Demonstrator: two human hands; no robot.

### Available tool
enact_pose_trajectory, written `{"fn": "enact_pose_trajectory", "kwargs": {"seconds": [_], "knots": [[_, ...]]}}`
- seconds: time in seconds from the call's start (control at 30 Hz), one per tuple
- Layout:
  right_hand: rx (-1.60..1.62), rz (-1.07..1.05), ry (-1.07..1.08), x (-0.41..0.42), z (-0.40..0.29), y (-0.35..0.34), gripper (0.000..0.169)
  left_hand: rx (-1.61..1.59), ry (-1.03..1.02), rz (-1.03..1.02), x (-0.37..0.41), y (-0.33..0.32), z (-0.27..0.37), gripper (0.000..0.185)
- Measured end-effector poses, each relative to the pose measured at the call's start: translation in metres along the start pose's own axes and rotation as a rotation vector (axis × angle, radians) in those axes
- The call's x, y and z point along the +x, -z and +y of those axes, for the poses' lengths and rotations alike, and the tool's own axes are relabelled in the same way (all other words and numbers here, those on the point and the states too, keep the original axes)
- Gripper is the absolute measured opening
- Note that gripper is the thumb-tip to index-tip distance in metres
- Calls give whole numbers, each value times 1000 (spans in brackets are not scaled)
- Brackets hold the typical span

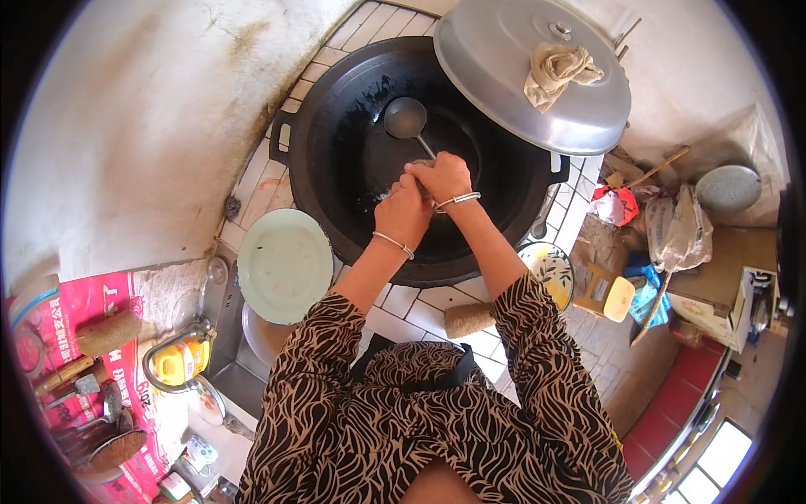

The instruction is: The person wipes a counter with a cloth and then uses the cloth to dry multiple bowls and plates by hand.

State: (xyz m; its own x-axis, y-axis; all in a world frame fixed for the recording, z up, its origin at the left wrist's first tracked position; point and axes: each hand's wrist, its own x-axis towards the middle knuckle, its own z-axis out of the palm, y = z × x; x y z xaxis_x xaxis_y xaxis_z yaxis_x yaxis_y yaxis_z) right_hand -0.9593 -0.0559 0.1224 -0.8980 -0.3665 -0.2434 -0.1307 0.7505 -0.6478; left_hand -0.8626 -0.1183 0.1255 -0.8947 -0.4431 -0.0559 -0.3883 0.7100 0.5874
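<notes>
Over a large black iron wok (352,183), my left hand (403,211) and my right hand (446,181) are pressed together in fists. They grip a small brownish thing (425,183), mostly hidden by the fingers; what it is I cannot tell. A metal ladle (405,118) lies in the wok with its bowl towards the far side. Its handle runs under my right hand, and whether that hand touches it is hidden. Wet, shiny patches show on the wok's inner wall. Left of the wok sits a pale green enamel basin (284,264) with a little liquid in it.
A big aluminium lid (504,82) with a knotted cloth (557,72) leans over the wok's far right rim. On the tiled ledge are a loofah (467,320) and a patterned bowl (546,268). A steel sink (236,359) with a faucet (151,365) is at left. A small stool (607,296) stands right.
</notes>
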Motion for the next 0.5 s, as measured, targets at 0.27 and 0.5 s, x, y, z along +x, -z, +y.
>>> {"fn": "enact_pose_trajectory", "kwargs": {"seconds": [0.27, 0.5], "knots": [[-247, 171, 894, -53, -13, 83, 40, -1341, 452, -699, 17, 50, -19, 19], [-345, 291, 1225, -39, 12, 72, 46, -1337, 266, -1059, 17, 64, 6, 18]]}}
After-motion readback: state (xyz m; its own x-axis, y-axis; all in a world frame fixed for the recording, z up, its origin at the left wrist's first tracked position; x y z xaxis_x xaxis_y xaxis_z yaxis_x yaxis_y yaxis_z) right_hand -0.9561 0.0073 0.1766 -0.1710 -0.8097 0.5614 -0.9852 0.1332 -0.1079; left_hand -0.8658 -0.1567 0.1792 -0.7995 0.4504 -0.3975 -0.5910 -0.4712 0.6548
